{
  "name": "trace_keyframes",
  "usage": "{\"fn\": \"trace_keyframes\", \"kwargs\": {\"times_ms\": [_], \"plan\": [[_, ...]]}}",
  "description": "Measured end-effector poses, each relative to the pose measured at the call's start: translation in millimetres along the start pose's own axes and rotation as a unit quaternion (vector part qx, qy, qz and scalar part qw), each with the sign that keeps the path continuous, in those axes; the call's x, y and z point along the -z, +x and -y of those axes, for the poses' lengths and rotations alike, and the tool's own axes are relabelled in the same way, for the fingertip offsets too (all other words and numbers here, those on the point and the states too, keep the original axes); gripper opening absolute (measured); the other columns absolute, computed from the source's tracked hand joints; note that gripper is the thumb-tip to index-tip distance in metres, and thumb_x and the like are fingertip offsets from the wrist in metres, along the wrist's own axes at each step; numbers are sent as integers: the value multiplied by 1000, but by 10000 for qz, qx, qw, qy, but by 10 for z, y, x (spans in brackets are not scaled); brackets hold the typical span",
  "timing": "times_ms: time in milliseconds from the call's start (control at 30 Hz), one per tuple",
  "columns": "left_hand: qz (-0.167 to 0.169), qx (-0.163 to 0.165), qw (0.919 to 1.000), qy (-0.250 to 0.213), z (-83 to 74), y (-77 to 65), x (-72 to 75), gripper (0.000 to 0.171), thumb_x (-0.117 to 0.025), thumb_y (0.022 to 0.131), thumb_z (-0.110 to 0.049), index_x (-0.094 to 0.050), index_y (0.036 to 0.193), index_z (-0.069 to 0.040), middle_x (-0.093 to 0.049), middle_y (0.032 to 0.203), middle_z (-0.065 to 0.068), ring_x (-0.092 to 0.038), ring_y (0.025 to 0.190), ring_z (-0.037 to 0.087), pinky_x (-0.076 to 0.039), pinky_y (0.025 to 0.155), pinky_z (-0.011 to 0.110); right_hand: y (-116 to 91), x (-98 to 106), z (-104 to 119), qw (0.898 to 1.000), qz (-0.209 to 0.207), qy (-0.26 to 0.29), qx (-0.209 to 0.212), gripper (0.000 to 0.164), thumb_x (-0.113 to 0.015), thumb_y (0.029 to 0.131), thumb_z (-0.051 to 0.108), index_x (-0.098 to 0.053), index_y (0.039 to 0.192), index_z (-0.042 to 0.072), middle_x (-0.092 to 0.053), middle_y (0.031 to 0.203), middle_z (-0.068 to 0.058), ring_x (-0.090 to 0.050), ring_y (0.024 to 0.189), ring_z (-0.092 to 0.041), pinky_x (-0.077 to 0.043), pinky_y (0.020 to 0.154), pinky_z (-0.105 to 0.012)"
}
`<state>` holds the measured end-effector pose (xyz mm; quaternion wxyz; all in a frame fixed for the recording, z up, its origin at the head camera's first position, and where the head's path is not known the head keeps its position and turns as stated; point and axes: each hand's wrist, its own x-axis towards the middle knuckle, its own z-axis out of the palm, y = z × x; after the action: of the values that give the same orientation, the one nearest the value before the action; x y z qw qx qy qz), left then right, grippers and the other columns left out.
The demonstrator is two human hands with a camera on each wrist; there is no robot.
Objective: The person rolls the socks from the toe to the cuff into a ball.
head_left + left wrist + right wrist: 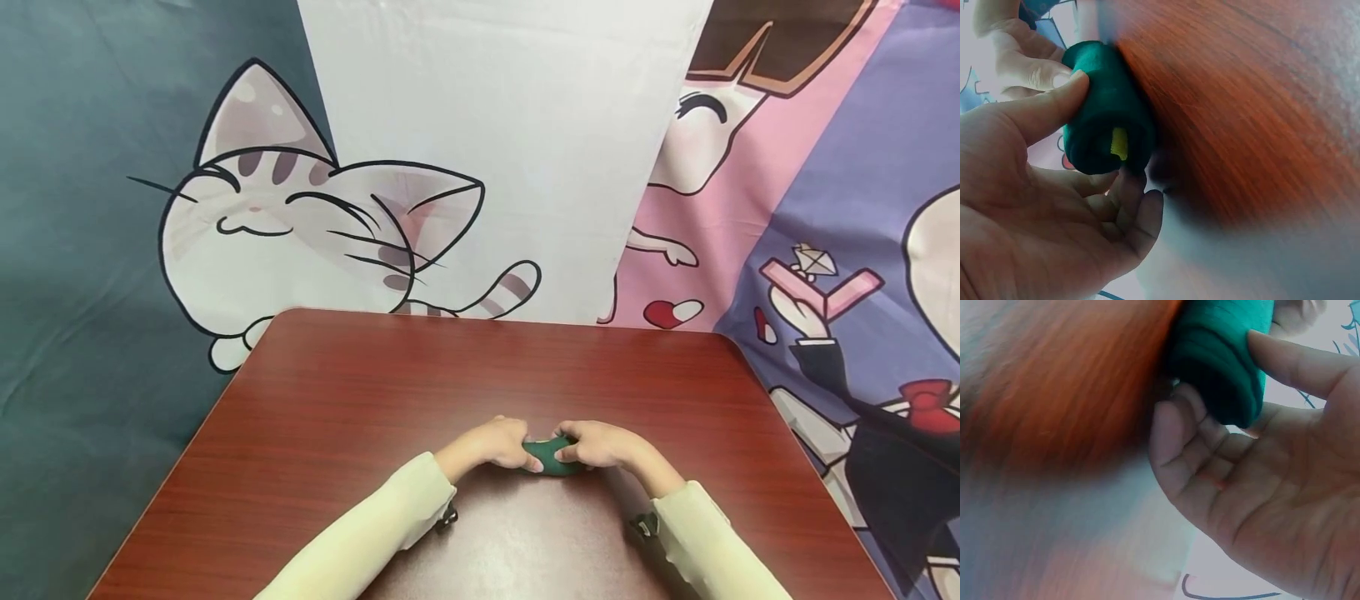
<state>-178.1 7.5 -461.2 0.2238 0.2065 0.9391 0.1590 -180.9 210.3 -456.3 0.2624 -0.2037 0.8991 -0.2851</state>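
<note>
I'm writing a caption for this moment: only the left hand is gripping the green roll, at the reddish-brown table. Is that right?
Not quite. The left hand does grip the green roll at the reddish-brown table, but not alone: the head view shows the right hand gripping it too.

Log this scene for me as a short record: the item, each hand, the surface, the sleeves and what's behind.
Item: green roll, apparently cloth, with a yellow strip showing at its left end
Left hand: grips the roll near its left end
Right hand: grips the roll near its right end
Surface: reddish-brown table; whether the roll touches it is hard to tell
Sleeves: pale, on both arms
Background: printed backdrop with a smiling cartoon cat
</note>
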Motion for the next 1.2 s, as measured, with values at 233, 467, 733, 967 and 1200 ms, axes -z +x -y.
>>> {"fn": "trace_keyframes", "kwargs": {"times_ms": [233,467,733,967,1200], "plan": [[-27,-65,9999,128,-6,-46,-23,36,-83,80,-47,-67,86,-16,-61,80,-8,-50,80,12,-42,80,27,-20,-9,40,9970,-159,-530,545,22,-77,86,14,-67,105,9,-61,94,2,-53,83,-16,-43,73,-33],[-120,-288,9993,218,-7,-109,-40,44,-86,76,-46,-59,92,-15,-57,86,-6,-49,86,11,-41,84,25,-66,-42,58,9928,-399,-723,865,29,-81,82,14,-67,108,12,-64,97,5,-55,85,-13,-45,75,-32],[-545,-580,9967,-157,88,-176,-99,52,-93,70,-38,-56,99,-16,-60,94,-6,-50,90,12,-44,85,26,-99,-162,70,9858,-835,-845,1191,35,-84,77,16,-68,108,10,-63,102,3,-57,88,-12,-47,76,-30],[-1210,-833,9883,-412,176,-233,-80,55,-92,72,-36,-60,111,-15,-62,107,-4,-49,100,11,-43,91,26,-73,-220,101,9843,-1304,-486,1085,37,-85,75,13,-61,103,15,-65,95,2,-57,82,-11,-47,71,-28],[-1850,-1395,9717,-449,290,-410,64,43,-87,80,-27,-64,114,-16,-64,112,-2,-49,102,13,-44,90,27,-43,-286,201,9693,-1897,-272,1539,44,-86,77,17,-64,116,18,-66,105,5,-61,91,-11,-52,79,-32]]}}
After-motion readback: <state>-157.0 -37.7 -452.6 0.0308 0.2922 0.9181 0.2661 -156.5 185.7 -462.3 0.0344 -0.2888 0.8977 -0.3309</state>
